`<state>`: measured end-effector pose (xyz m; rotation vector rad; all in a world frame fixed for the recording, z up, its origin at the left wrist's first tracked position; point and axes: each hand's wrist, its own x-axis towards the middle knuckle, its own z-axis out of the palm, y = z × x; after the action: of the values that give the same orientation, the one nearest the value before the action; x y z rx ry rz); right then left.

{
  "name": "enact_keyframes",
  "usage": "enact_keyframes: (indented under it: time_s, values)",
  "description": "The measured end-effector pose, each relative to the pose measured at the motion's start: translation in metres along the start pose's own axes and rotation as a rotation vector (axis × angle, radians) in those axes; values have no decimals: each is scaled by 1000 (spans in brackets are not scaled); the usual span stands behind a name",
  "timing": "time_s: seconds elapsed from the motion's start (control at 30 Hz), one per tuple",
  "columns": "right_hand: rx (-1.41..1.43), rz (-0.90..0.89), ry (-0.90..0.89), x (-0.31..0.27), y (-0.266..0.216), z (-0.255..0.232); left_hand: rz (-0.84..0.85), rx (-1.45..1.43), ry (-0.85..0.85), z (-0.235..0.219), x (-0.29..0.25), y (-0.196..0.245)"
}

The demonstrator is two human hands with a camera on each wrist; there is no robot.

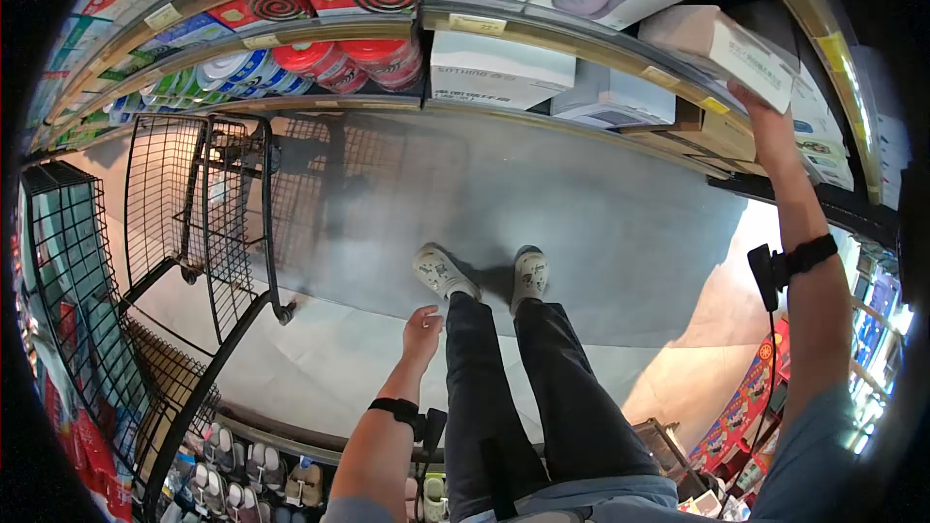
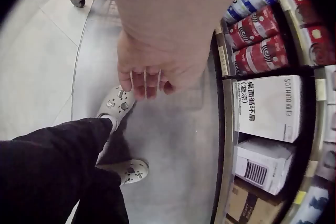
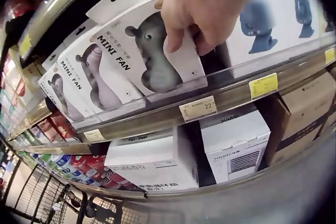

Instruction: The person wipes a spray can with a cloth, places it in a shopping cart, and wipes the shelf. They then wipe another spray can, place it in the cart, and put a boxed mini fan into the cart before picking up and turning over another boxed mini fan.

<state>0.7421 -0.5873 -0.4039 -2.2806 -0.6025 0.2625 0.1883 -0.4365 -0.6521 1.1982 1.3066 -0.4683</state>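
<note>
In the right wrist view my right hand (image 3: 210, 8) grips the side edge of a white mini fan box (image 3: 157, 58) with a green fan printed on its front. The thumb lies on the front and the fingers go round the side. Seen from the head, this arm reaches to the shelf at the upper right, the hand (image 1: 770, 126) at the lower end of the box (image 1: 760, 63). More mini fan boxes (image 3: 100, 79) with purple fans stand beside it. My left hand (image 1: 421, 334) hangs loosely curled and holds nothing, over the floor near a shoe (image 1: 444, 271).
Below, on the lower shelf (image 3: 236, 182), stand larger white boxes (image 1: 499, 73) and a brown carton (image 3: 304, 113). A black wire shopping cart (image 1: 199, 223) is at the left. Slippers (image 1: 257, 470) are displayed behind me. Price tags line the shelf lip (image 3: 142, 124).
</note>
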Motion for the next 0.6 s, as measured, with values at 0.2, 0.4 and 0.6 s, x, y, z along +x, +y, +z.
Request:
enact_keyframes:
  time_s: [0.2,0.4,0.6]
  values:
    - [91,19,-65,-59,-45,-10,186,-234,-141,40,-18,42]
    - [461,427,-209,-123,-43,11,326,-514,-438,71,-90,171]
    - [613,580,-158,-155,-47,34,525,-709,-695,94,-135,232]
